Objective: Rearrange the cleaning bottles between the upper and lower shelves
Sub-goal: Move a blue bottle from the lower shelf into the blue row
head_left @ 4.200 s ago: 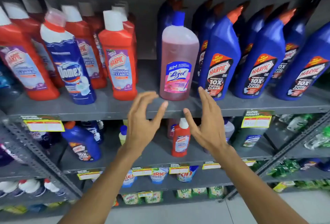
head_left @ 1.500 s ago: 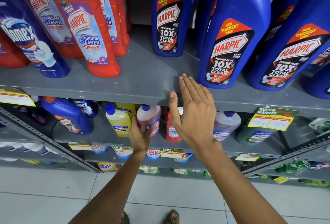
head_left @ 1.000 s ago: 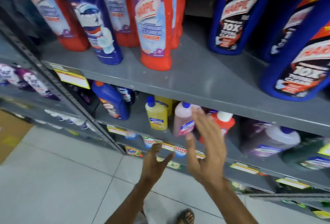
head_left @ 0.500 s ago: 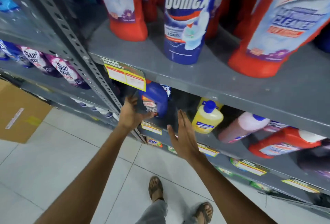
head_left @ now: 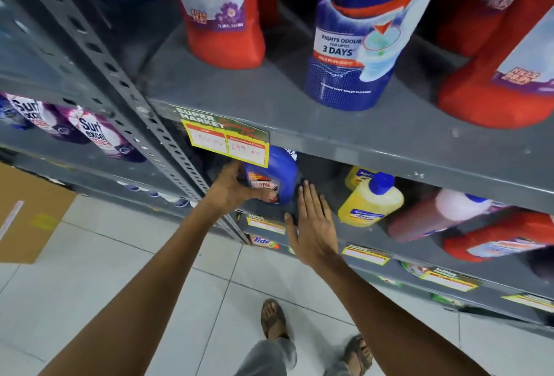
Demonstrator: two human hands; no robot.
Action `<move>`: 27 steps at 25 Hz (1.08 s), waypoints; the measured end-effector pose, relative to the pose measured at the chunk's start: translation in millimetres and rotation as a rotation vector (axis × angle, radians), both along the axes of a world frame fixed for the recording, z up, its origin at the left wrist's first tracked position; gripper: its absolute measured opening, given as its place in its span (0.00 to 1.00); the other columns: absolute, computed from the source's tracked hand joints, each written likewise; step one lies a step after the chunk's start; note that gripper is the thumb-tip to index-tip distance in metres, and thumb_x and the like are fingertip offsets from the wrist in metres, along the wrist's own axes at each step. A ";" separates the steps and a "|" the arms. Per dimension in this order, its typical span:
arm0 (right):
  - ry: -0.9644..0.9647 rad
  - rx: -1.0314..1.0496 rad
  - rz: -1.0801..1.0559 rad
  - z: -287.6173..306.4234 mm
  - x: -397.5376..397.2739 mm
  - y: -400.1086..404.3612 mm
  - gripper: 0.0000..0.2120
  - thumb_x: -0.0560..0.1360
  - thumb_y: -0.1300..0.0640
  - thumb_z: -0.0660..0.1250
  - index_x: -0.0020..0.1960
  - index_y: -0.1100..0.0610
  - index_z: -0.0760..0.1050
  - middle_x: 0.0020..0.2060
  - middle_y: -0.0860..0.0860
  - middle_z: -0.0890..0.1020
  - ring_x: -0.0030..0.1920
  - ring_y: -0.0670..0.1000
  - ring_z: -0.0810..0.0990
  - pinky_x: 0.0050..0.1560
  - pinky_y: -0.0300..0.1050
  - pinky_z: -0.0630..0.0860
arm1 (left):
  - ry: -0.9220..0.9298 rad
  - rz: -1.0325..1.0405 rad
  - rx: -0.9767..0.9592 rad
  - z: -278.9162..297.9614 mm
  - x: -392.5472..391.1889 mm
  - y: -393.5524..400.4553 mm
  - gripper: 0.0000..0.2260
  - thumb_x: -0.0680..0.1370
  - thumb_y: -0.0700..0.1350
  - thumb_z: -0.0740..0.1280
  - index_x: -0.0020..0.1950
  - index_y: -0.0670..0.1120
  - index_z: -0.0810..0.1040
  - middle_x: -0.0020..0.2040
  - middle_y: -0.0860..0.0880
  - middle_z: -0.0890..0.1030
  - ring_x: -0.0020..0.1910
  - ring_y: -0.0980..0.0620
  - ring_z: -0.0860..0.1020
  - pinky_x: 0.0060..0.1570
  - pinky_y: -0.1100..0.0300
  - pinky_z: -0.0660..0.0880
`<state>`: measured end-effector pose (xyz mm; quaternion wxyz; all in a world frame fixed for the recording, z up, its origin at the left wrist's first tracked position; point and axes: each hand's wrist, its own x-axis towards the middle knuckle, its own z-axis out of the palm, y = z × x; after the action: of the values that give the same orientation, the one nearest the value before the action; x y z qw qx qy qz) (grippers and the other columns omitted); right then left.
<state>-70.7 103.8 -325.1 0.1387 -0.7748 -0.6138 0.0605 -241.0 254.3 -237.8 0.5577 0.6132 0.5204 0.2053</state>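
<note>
My left hand (head_left: 236, 188) grips a blue Harpic bottle (head_left: 280, 177) standing on the lower shelf (head_left: 419, 248), just under a price tag. My right hand (head_left: 313, 222) is flat and open beside that bottle's right side, fingers pointing up, holding nothing. To the right on the lower shelf stand a yellow bottle (head_left: 370, 201), a pink bottle (head_left: 431, 216) and a red Harpic bottle (head_left: 503, 240). On the upper shelf (head_left: 359, 135) stand a blue Domex bottle (head_left: 362, 30) and red Harpic bottles (head_left: 220, 9).
A perforated grey upright post (head_left: 120, 87) runs left of my left hand. Purple Surf Excel pouches (head_left: 90, 132) fill the neighbouring bay. A yellow price tag (head_left: 227, 143) hangs over the blue bottle. A cardboard box (head_left: 27, 210) lies on the tiled floor. My sandalled feet (head_left: 274, 318) are below.
The pink bottle went from the upper shelf to the lower one. The view has swung left and closer; my left hand has closed on the blue Harpic bottle and my right hand moved beside it.
</note>
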 end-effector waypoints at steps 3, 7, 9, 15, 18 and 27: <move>0.050 0.007 0.021 0.9 1.0 -0.2 0.33 0.87 0.45 0.52 0.86 0.63 0.59 0.87 0.58 0.61 0.88 0.57 0.60 0.88 0.58 0.58 | -0.002 0.119 0.054 1.4 1.4 -16.8 0.31 0.65 0.31 0.86 0.66 0.34 0.81 0.61 0.35 0.88 0.61 0.34 0.87 0.67 0.33 0.81; 0.195 0.168 0.066 15.9 7.8 -12.0 0.27 0.85 0.56 0.65 0.81 0.66 0.69 0.82 0.61 0.72 0.83 0.61 0.72 0.86 0.59 0.63 | -0.036 0.166 0.234 2.7 -16.3 -61.9 0.34 0.58 0.47 0.91 0.60 0.37 0.86 0.54 0.39 0.91 0.55 0.37 0.89 0.59 0.46 0.86; 0.232 0.276 0.100 33.1 11.6 -28.2 0.26 0.84 0.60 0.68 0.80 0.66 0.71 0.80 0.61 0.75 0.81 0.60 0.74 0.85 0.59 0.66 | -0.047 0.182 0.305 6.5 -25.9 -88.7 0.35 0.57 0.48 0.91 0.60 0.37 0.87 0.53 0.40 0.91 0.53 0.37 0.89 0.58 0.46 0.86; 0.421 0.364 0.144 113.6 33.4 -93.8 0.24 0.87 0.59 0.63 0.82 0.60 0.69 0.82 0.53 0.72 0.84 0.50 0.69 0.84 0.55 0.68 | -0.100 0.160 0.312 62.1 -7.9 -157.5 0.28 0.60 0.43 0.88 0.58 0.39 0.87 0.49 0.45 0.92 0.50 0.52 0.90 0.55 0.56 0.86; 0.474 0.532 0.151 163.4 57.7 -133.1 0.22 0.86 0.60 0.64 0.79 0.60 0.74 0.80 0.52 0.76 0.82 0.49 0.73 0.81 0.55 0.72 | -0.155 0.118 0.308 104.5 17.6 -182.0 0.27 0.59 0.36 0.89 0.56 0.40 0.88 0.50 0.42 0.92 0.50 0.35 0.89 0.51 0.41 0.87; 0.220 0.814 -0.031 305.3 195.4 -208.5 0.22 0.87 0.54 0.63 0.79 0.61 0.74 0.79 0.53 0.77 0.84 0.52 0.70 0.86 0.54 0.64 | -0.604 -0.058 0.412 257.2 125.4 -236.7 0.30 0.58 0.52 0.90 0.58 0.51 0.87 0.51 0.53 0.93 0.48 0.57 0.90 0.50 0.63 0.86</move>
<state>124.7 -104.7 -19.7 0.4991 -0.6549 -0.5573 -0.1068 -115.6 17.6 19.4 0.5565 0.6388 0.2624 0.4620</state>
